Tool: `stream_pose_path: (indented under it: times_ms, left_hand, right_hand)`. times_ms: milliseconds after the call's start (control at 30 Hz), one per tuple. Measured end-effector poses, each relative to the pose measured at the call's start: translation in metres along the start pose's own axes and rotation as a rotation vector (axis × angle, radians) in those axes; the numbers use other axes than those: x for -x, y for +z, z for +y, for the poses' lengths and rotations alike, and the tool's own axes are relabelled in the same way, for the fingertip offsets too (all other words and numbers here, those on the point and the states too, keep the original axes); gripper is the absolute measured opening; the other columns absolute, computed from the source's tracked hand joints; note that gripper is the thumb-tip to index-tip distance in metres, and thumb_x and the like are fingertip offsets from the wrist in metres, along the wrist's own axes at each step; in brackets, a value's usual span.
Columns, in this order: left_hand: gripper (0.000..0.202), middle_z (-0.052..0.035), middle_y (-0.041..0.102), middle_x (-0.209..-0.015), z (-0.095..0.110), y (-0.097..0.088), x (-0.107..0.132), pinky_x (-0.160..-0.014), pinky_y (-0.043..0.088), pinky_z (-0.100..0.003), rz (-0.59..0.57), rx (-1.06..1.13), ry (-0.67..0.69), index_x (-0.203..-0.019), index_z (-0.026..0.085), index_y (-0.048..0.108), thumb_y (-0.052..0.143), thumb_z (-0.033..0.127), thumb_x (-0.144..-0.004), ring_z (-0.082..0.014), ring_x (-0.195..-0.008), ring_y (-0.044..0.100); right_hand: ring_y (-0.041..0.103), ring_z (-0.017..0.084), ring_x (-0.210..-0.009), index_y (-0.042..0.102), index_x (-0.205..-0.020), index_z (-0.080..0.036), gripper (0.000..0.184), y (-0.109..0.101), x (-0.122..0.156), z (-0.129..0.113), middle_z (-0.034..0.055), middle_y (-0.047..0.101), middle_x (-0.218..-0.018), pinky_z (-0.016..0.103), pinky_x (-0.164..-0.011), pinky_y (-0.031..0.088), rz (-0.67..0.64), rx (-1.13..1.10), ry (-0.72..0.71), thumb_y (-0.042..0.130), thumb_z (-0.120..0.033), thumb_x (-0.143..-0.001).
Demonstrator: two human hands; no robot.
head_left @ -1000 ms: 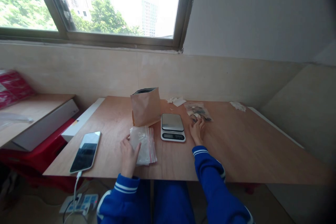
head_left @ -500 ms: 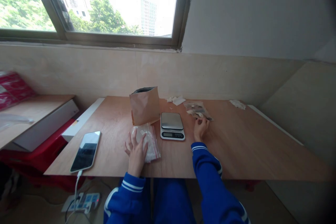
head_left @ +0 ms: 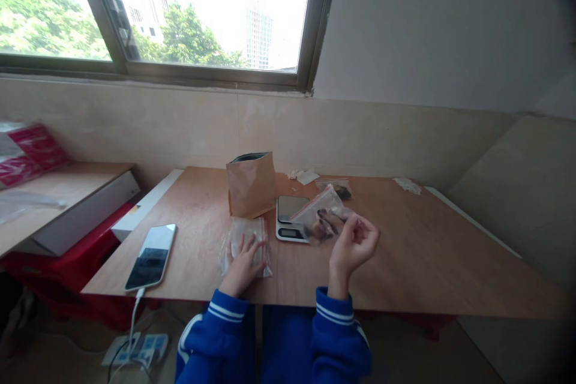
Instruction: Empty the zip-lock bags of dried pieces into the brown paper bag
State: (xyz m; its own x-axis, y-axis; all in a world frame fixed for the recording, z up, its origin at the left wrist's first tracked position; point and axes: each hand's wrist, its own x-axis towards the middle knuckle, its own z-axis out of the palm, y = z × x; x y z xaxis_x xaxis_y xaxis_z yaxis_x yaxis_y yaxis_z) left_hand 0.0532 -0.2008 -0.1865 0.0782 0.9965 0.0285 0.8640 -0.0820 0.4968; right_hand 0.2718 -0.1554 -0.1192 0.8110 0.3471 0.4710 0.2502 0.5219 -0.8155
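Right hand [head_left: 353,249] pinches a zip bag [head_left: 321,219] of dark bits over the digital scale [head_left: 290,216] - pan bare. Left hand [head_left: 243,267] lies flat, fingers spread, on the clear bags [head_left: 238,234]; one more filled bag [head_left: 336,189] sits on the table [head_left: 405,240].

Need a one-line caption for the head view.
Head view: right hand holds up a clear zip bag of dark pieces over a digital scale; left hand rests on flat zip bags.

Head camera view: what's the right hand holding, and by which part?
The right hand pinches a clear zip bag by its right end.
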Motion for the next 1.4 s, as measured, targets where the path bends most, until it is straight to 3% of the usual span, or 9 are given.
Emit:
stream_pose_path:
  times_ms: [133,233,333,533,667,833,900,1267,1400]
  left_hand:
    - [0.034,-0.0083,0.058,-0.137,0.038,-0.017,0.007,-0.118,0.007,-0.057,0.185,0.438,0.062,-0.122,0.025,0.060,0.040,0.034,-0.096,-0.0287,-0.141,0.036]
    - [0.041,-0.0072,0.067,-0.113,0.064,-0.034,0.019,-0.099,0.043,-0.039,-0.017,0.837,0.165,-0.115,0.022,0.060,0.033,0.048,-0.098,-0.0226,-0.109,0.060]
    - [0.040,-0.0027,0.063,-0.084,0.073,-0.047,0.030,-0.073,0.046,-0.028,-0.197,0.958,0.204,-0.094,0.018,0.060,0.045,0.055,-0.092,-0.0161,-0.075,0.058]
    - [0.035,-0.0011,0.058,-0.077,0.065,-0.043,0.030,-0.069,0.041,-0.027,-0.136,0.855,0.235,-0.082,0.018,0.059,0.049,0.051,-0.092,-0.0162,-0.074,0.051]
    - [0.036,-0.0004,0.056,-0.073,0.065,-0.031,0.024,-0.068,0.041,-0.027,0.108,0.916,0.140,-0.077,0.019,0.056,0.049,0.051,-0.091,-0.0158,-0.071,0.051]
    - [0.040,-0.0012,0.059,-0.075,0.064,-0.030,0.016,-0.071,0.046,-0.028,0.311,1.073,0.019,-0.082,0.018,0.059,0.054,0.058,-0.086,-0.0169,-0.074,0.055]
    - [0.043,-0.0029,0.063,-0.081,0.062,-0.033,0.016,-0.076,0.048,-0.029,0.341,1.112,-0.012,-0.088,0.018,0.061,0.053,0.060,-0.085,-0.0190,-0.081,0.059]
    - [0.036,0.0024,0.049,-0.063,0.059,-0.035,0.020,-0.057,0.038,-0.025,0.322,0.866,0.117,-0.072,0.020,0.050,0.045,0.049,-0.092,-0.0128,-0.059,0.047]
    - [0.036,0.0031,0.050,-0.057,0.055,-0.042,0.021,-0.057,0.036,-0.025,0.386,0.791,0.040,-0.069,0.021,0.048,0.042,0.047,-0.093,-0.0130,-0.055,0.048]
  right_hand:
    - [0.062,0.016,-0.067,0.057,-0.091,-0.018,0.033,-0.015,0.024,-0.043,0.0018,0.065,-0.073,0.027,-0.063,0.050,-0.205,-0.093,0.236,0.065,-0.048,-0.083]
    - [0.061,0.016,-0.062,0.060,-0.090,-0.016,0.037,-0.017,0.032,-0.045,0.0016,0.064,-0.070,0.024,-0.055,0.047,-0.450,-0.054,0.394,0.067,-0.052,-0.080]
    - [0.062,0.017,-0.065,0.061,-0.090,-0.016,0.040,-0.014,0.036,-0.034,0.0035,0.066,-0.073,0.027,-0.059,0.049,-0.494,-0.001,0.438,0.067,-0.053,-0.078]
    - [0.064,0.022,-0.076,0.059,-0.095,-0.018,0.036,-0.008,0.054,-0.019,0.0090,0.068,-0.086,0.033,-0.070,0.049,-0.472,0.150,0.319,0.058,-0.052,-0.085]
    - [0.059,0.023,-0.088,0.057,-0.103,-0.018,0.031,-0.005,0.061,-0.031,0.0126,0.063,-0.100,0.038,-0.082,0.047,-0.434,0.278,0.047,0.057,-0.043,-0.086]
    - [0.060,0.017,-0.076,0.060,-0.096,-0.021,0.018,-0.006,0.068,-0.059,0.0040,0.062,-0.089,0.029,-0.072,0.051,-1.097,0.113,0.106,0.053,-0.037,-0.092]
    - [0.061,0.016,-0.077,0.061,-0.096,-0.021,0.018,-0.005,0.072,-0.064,0.0035,0.062,-0.092,0.028,-0.072,0.051,-1.213,0.074,0.135,0.054,-0.037,-0.092]
    - [0.064,0.015,-0.065,0.060,-0.074,-0.020,0.024,-0.005,0.070,-0.064,0.0004,0.064,-0.072,0.024,-0.064,0.050,-1.192,0.065,0.144,0.054,-0.035,-0.091]
    - [0.059,0.015,-0.054,0.055,-0.069,-0.020,0.024,-0.012,0.056,-0.043,-0.0011,0.061,-0.060,0.025,-0.055,0.047,-0.775,0.201,0.180,0.058,-0.038,-0.084]
